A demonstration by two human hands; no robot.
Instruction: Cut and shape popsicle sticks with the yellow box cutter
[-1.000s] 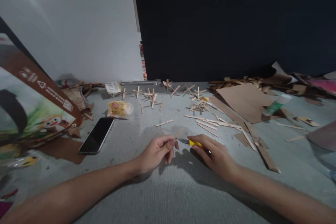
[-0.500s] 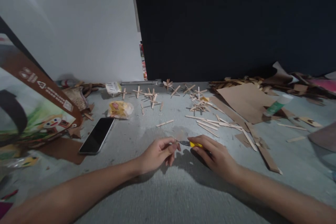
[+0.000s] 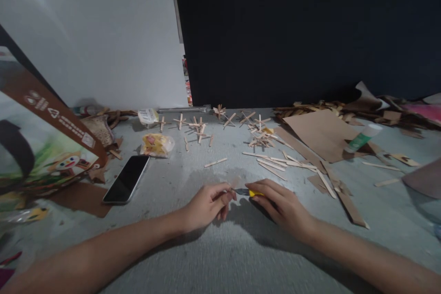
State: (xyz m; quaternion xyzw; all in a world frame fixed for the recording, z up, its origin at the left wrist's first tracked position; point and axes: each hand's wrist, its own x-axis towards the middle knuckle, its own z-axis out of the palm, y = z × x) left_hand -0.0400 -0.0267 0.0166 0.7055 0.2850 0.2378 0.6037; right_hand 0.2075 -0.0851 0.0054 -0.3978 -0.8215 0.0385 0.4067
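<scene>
My right hand (image 3: 284, 204) is closed around the yellow handle of a utility knife (image 3: 254, 192), its grey blade end pointing left. The blade end reaches the fingertips of my left hand (image 3: 211, 204), which are pinched together. Whatever sits between those fingertips is too small to make out. Just beyond the hands a single wooden craft stick (image 3: 215, 162) lies flat on the grey table (image 3: 220, 257). More loose craft sticks (image 3: 272, 165) are spread past my right hand.
Crossed stick pieces (image 3: 200, 131) stand along the back. At left are a phone (image 3: 127, 179), a yellow wrapped packet (image 3: 156, 145) and a printed bag (image 3: 51, 147). Cardboard (image 3: 320, 135), a glue stick (image 3: 363, 138) and a cardboard strip (image 3: 344, 197) lie at right.
The knife and both hands have shifted very slightly, the knife tip a little lower at the left fingertips. Both grips stay the same, and the objects on the table are unmoved.
</scene>
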